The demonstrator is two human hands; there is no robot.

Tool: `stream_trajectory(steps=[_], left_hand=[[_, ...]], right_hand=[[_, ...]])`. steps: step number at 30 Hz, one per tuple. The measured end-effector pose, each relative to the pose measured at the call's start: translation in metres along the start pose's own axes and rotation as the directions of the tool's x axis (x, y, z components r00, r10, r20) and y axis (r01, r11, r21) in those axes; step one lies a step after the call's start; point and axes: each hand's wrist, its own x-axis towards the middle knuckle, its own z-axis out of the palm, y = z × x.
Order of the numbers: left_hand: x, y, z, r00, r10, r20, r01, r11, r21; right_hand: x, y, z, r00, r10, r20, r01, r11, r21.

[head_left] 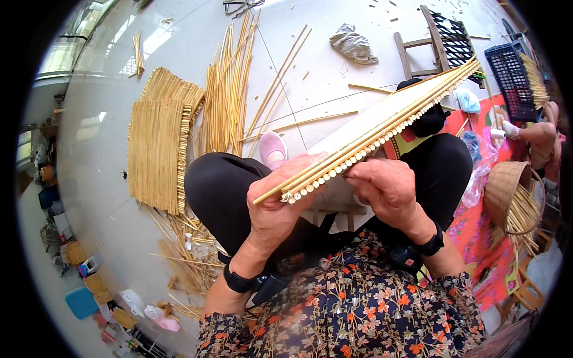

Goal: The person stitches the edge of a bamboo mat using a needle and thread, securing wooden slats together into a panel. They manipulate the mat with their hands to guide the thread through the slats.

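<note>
A mat of pale yellow reed stalks (pixel 382 127) slants up and to the right above my lap. Its cut stalk ends form a row of round whitish tips along the near edge. My left hand (pixel 271 200) is closed around the lower left end of the mat, with the thumb side on the top stalks. Just under the row of cut ends, my right hand (pixel 387 184) has its fingers curled in a pinch. Whatever lies between those fingertips is hidden. A bit of whitish string shows at the mat's lower corner.
Similar reed mats (pixel 156 149) lie stacked on the floor at left, beside loose stalks (pixel 227 101). A grey cloth (pixel 353 44), a wooden chair (pixel 436 45) and a dark crate (pixel 511 80) stand beyond. At right are a wicker basket (pixel 506 190), a red floral sheet (pixel 468 250) and another person's leg (pixel 542 134).
</note>
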Motion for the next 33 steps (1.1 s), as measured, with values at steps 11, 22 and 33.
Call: stream_trajectory(steps=[11,22,33], left_hand=[[0.002,-0.004,-0.001,0.992,0.109,0.062,-0.110,0.994,0.020],[0.000,-0.005,0.000,0.991,0.100,0.086,-0.106,0.992,0.072],[-0.001,-0.004,0.003,0.984,0.135,0.119,-0.138,0.990,0.022]], right_hand=[[0.000,-0.004,0.010,0.989,-0.123,-0.083,0.110,0.984,-0.142],[-0.009,-0.021,0.011,0.990,-0.042,-0.135,0.014,0.978,-0.207],[-0.023,-0.017,0.011,0.992,-0.068,-0.105,0.041,0.971,-0.235]])
